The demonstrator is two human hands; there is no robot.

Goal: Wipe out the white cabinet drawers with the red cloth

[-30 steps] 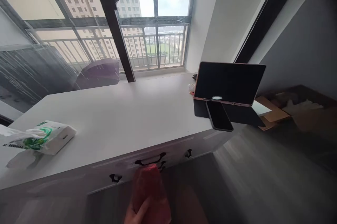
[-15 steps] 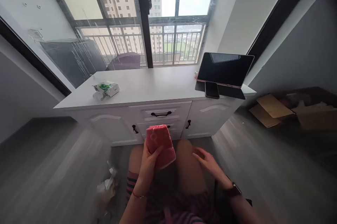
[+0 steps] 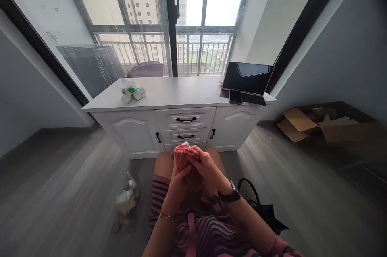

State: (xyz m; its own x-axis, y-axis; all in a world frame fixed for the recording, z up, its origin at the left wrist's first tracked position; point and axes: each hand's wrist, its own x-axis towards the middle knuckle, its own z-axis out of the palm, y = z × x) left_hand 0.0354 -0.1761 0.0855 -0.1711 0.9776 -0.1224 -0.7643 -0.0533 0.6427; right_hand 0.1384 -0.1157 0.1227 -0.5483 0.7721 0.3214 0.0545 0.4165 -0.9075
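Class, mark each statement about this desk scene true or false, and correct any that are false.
1. Both hands, left hand and right hand, hold the red cloth. True.
2. The tissue pack lies on the floor. False: it lies on the white cabinet.
3. A phone rests in front of the tablet. True.
4. The top drawer stands open. False: it is closed.

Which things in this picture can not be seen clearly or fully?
- Red cloth, head view: both hands wrap its lower part; only the top shows.
- Left hand: its palm is hidden behind the cloth.
- Right hand: its fingers hide how they grip.
- Tissue pack: its print is too small to read.
- Black bag: the right arm covers part of it.
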